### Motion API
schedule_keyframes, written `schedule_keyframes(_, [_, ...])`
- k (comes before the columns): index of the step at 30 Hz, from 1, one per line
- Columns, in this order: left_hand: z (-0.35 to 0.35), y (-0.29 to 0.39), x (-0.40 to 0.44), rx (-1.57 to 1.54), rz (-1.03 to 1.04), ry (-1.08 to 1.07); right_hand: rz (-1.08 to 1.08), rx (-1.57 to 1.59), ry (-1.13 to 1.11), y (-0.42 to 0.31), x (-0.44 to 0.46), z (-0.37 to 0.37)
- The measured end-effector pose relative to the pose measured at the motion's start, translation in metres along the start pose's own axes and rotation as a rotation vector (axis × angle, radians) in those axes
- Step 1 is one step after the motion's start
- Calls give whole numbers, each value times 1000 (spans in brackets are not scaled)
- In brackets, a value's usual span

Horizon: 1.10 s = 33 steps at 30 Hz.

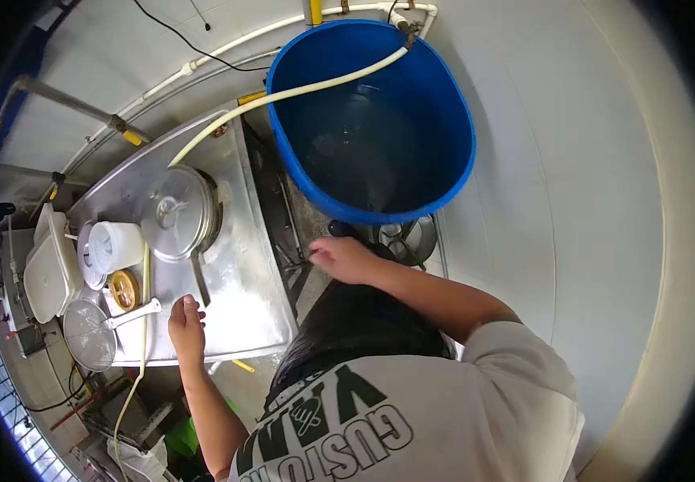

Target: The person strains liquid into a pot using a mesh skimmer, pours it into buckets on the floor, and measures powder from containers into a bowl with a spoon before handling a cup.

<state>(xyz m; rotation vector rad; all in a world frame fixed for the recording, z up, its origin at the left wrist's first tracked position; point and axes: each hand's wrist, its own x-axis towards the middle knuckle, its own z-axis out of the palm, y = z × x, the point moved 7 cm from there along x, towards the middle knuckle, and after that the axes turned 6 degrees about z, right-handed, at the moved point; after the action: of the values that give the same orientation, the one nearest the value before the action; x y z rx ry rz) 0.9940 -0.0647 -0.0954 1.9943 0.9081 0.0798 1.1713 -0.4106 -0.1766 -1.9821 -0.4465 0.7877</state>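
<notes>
My left hand (187, 328) is over the front part of a steel counter (243, 313), its fingers loosely bent and holding nothing. Just beyond it, the dark handle of a lidded steel pot (179, 213) points toward me. To its left lies a round mesh strainer (90, 333) with a pale handle. My right hand (343, 259) hangs in front of my body, fingers half bent and apart, with nothing visible in it. Past that hand stands a big blue tub (452, 177) of cloudy water, which it does not touch. A cream hose (315, 87) runs across the tub to the counter.
A white bucket (118, 245), a brown-yellow round item (124, 290) and white plastic containers (48, 273) crowd the counter's left side. A metal pan (418, 239) sits low beside the tub. Pipes run along the back wall; a pale wall (540, 201) bounds the right.
</notes>
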Motion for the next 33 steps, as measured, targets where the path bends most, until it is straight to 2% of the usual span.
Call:
schedule_keyframes(3, [37, 27, 17, 72, -70, -24, -87, 77, -90, -20, 52, -3])
schedule_keyframes(5, [52, 37, 25, 7, -250, 66, -172, 38, -179, -35, 73, -12])
schedule_keyframes(7, [59, 44, 37, 36, -301, 89, -169, 60, -204, -38, 90, -33])
schedule_keyframes(9, [59, 45, 46, 268, -394, -11, -183, 72, -241, -39, 107, -44])
schedule_keyframes(11, [57, 23, 53, 255, -459, 14, -235, 154, -242, -42, 124, -58])
schedule_keyframes(13, [58, 34, 61, 507, -173, 63, -334, 112, -236, -55, 139, -67])
schedule_keyframes(15, [63, 42, 56, 490, -266, 135, -448, 62, -244, -69, 162, -76])
schedule_keyframes(17, [65, 60, 53, 577, -247, 179, -563, 25, -123, -88, 185, -91])
schedule_keyframes(18, [66, 67, 51, 579, -314, 176, -636, 18, -39, -100, 195, -102])
schedule_keyframes(23, [68, 72, 48, 688, -399, 189, -774, -120, -41, -121, 247, -108])
schedule_keyframes(25, [70, 73, 52, 723, -353, 152, -863, -252, -43, -119, 258, -92])
schedule_keyframes(26, [70, 70, 52, 745, -367, 128, -887, -368, -67, -117, 261, -80])
schedule_keyframes(29, [68, 65, 51, 703, -411, 108, -895, -409, -21, -120, 265, -70])
schedule_keyframes(33, [66, 64, 48, 630, -373, 166, -890, -452, -19, -125, 263, -67])
